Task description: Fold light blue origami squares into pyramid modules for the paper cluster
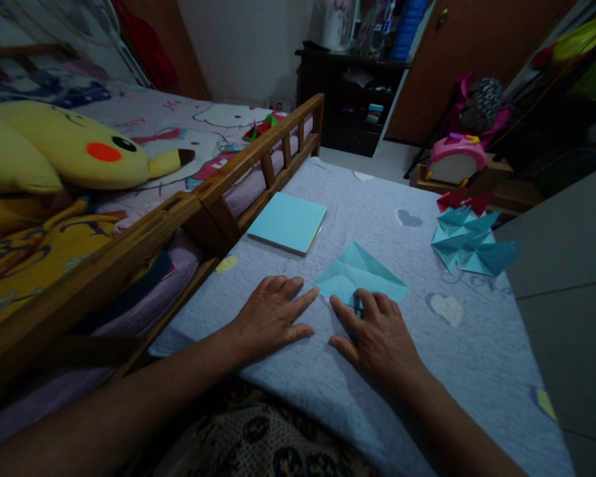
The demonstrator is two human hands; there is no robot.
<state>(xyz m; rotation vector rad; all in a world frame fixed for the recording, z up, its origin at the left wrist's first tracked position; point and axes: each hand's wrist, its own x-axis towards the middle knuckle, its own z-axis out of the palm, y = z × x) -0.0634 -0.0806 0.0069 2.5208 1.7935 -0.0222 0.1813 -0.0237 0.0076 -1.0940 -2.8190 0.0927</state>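
A light-blue sheet of origami paper (357,266), folded into a triangle with crease lines across it, lies flat on the cloth-covered table (447,358). My left hand (275,315) rests at its left corner, fingers stretched out, the index fingertip at the paper's edge. Over the paper's near edge is my right hand (375,331), fingers apart, its fingertips touching the sheet and partly covering it. Neither hand grips anything. Beyond my left hand sits a square stack of light-blue paper (291,222).
Folded blue paper pieces (469,242) stand at the table's right side, with red folded paper (464,200) behind them. A wooden bed rail (258,159) borders the table on the left. A yellow plush toy (79,149) lies on the bed beyond.
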